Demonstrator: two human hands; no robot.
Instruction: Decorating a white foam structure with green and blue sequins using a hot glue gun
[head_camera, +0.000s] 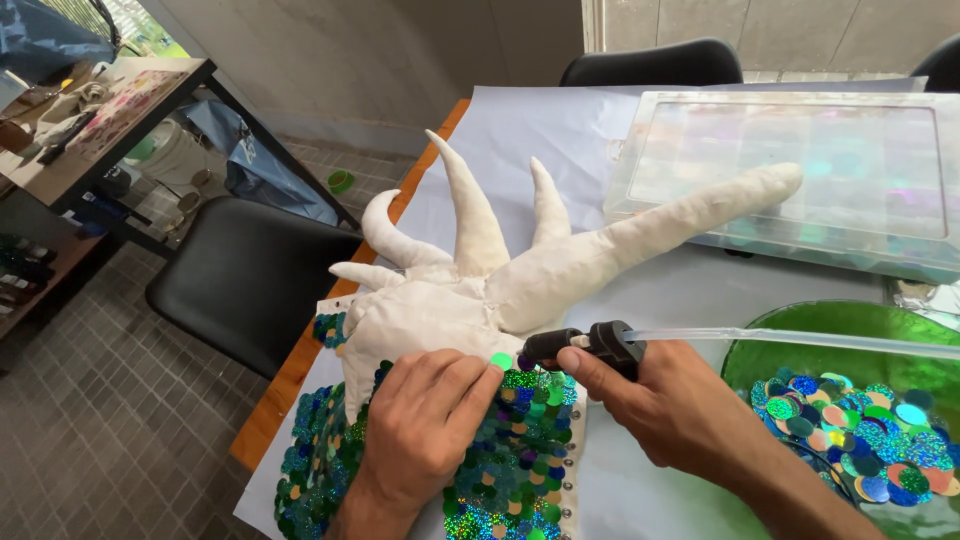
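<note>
A white stuffed fabric figure (520, 275) with horn-like spikes lies on the table, its lower part covered in shiny green and blue sequins (510, 455). My left hand (425, 425) rests on the sequined part and presses a single green sequin (501, 361) with its fingertips. My right hand (665, 405) grips a black glue gun (590, 343) with a clear glue stick (800, 340) sticking out to the right. The gun's nozzle points left, right beside the green sequin.
A green glass bowl (800, 325) of loose sequins sits at the right. A clear plastic compartment box (800, 180) stands behind the figure. White paper (520, 130) covers the table. Black chairs (245, 275) stand at the left and behind; a cluttered side table (90, 120) is far left.
</note>
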